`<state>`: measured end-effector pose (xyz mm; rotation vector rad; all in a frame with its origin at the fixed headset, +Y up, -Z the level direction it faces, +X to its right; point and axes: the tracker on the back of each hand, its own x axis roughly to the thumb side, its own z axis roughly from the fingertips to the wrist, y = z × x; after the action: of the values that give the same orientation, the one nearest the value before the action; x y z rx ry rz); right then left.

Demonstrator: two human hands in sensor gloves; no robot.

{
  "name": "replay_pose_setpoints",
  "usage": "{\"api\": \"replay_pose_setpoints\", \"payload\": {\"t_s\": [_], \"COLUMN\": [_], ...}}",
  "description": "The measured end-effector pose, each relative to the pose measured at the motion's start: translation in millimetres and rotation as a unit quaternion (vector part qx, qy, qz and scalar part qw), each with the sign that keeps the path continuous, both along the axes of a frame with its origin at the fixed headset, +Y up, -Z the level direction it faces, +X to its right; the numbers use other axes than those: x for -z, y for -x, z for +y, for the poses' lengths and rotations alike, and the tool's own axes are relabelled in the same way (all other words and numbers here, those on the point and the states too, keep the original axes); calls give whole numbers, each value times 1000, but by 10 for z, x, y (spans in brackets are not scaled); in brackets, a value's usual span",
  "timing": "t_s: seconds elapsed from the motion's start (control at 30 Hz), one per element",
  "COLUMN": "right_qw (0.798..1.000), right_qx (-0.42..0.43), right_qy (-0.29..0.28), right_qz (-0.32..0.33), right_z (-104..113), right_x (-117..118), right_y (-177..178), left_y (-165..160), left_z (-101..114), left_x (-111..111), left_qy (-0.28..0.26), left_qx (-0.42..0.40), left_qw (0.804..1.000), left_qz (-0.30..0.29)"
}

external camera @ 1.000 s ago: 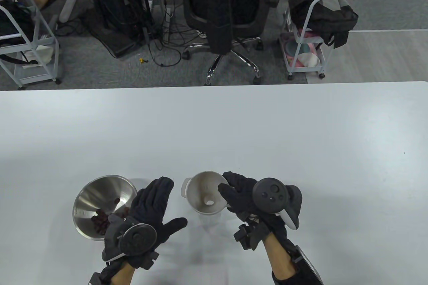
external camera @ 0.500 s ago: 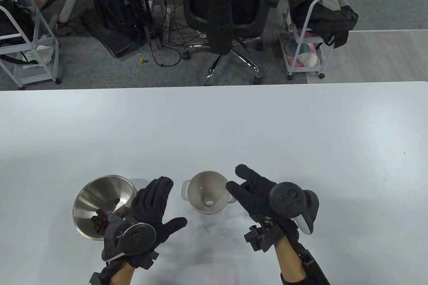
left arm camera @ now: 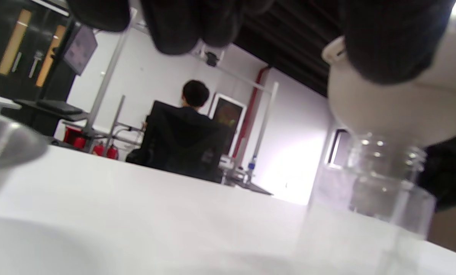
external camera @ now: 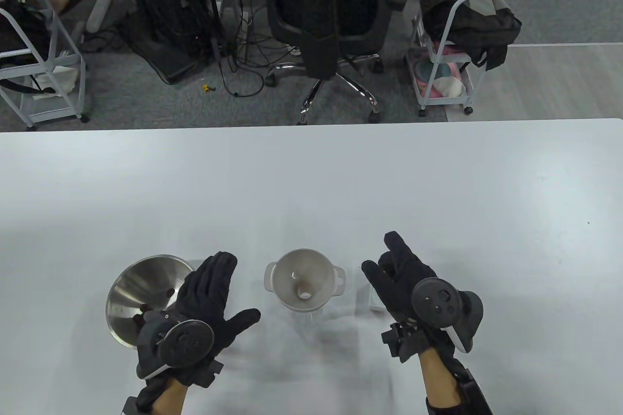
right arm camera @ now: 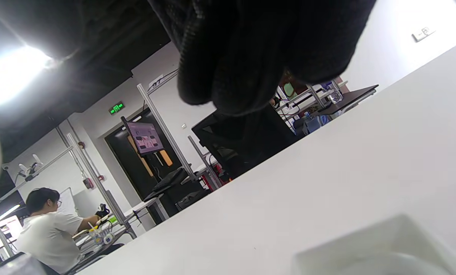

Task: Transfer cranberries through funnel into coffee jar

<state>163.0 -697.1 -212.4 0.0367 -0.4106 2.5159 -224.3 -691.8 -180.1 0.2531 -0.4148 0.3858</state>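
A white funnel [external camera: 302,283] sits in the mouth of a clear glass jar [external camera: 305,321] near the table's front middle; both also show in the left wrist view, funnel [left arm camera: 395,114] over jar [left arm camera: 380,187]. A steel bowl [external camera: 143,288] holding dark red cranberries [external camera: 141,314] stands to the left. My left hand [external camera: 202,305] is open and empty, its fingers over the bowl's right rim. My right hand [external camera: 406,279] is open and empty, to the right of the funnel and apart from it.
A white lid-like object [external camera: 371,299] lies on the table under my right hand; it also shows in the right wrist view [right arm camera: 369,248]. The white table [external camera: 311,181] stretches far beyond the objects. An office chair [external camera: 331,11] and carts stand behind the table.
My right hand let go of the funnel's rim and drew back to the right. My left hand shifted left, further over the bowl.
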Motion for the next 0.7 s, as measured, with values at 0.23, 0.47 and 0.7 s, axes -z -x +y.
{"api": "replay_pose_setpoints", "payload": {"t_s": [0.23,0.47,0.7], "right_qw": [998,996,996], "right_qx": [-65,-89,-84], "right_qy": [-12,-19,-29], "right_qz": [-10,-4,17], "right_z": [-120,-148,-131], "right_x": [-21,-64,-158], "right_y": [-40,-65,13], "left_y": [282,846,1361], "left_z": [-8,1,-26], "left_x": [85,105,63], "left_qy": [5,12,55], "left_qx": [-3,-59,-60], "left_qw": [999,988,968], "left_qz": [54,145,238]}}
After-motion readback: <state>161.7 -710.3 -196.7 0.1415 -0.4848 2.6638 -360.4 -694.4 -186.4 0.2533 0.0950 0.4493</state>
